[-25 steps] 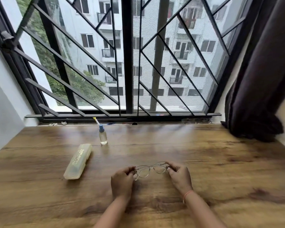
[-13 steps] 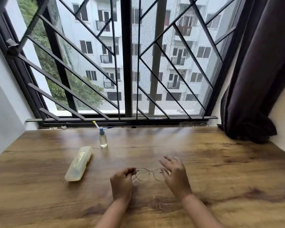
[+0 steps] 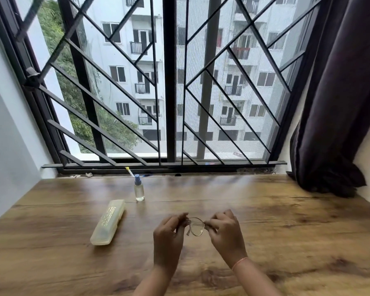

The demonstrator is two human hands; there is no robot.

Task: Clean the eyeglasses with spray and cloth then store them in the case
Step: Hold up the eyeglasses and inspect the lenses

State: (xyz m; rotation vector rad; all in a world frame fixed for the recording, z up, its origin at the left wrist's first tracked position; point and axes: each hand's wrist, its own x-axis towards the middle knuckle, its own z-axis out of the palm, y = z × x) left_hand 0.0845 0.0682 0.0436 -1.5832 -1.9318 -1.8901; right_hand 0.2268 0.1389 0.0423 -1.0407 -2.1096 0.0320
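Note:
Thin-rimmed eyeglasses (image 3: 195, 226) are held between both hands just above the wooden table (image 3: 286, 231). My left hand (image 3: 169, 238) pinches the left side of the frame, and my right hand (image 3: 225, 233) pinches the right side. Only one lens shows clearly; the frame looks turned or folded. A closed pale yellow case (image 3: 108, 222) lies on the table to the left of my hands. Behind it stands a small clear spray bottle (image 3: 139, 189) with a blue cap. No cloth is visible.
A barred window (image 3: 169, 82) runs along the table's far edge, with small bits on its sill (image 3: 88, 174). A dark curtain (image 3: 338, 103) hangs at the right, its bunched end resting on the table's far right corner. A pale wall (image 3: 6, 135) borders the left.
My right hand let go of the glasses for a moment, then took the frame again. Both hands came closer together and lifted the glasses, which now show only one lens.

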